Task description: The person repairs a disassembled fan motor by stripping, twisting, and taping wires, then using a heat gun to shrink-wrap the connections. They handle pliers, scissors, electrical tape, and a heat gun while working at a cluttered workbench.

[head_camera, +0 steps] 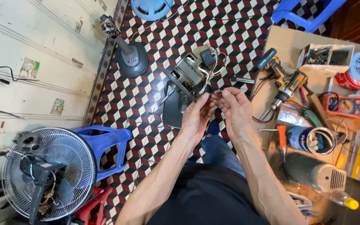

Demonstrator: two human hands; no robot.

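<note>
Both my hands are raised in front of me over a dismantled fan motor (188,75) on its grey stand base (172,109). My left hand (197,114) and my right hand (236,109) pinch the ends of a thin wire (216,93) between thumbs and forefingers. The wire runs back to a bundle of red, white and black leads (214,62) on the motor. A black capacitor (208,57) sits on top of the motor.
A cardboard sheet (280,37) to the right carries a cordless drill (283,81), an orange multimeter (351,107), a can (313,141), screwdrivers and a parts box (326,56). A fan with a cage (48,173), a blue stool (107,143) and another fan base (131,60) stand on the left.
</note>
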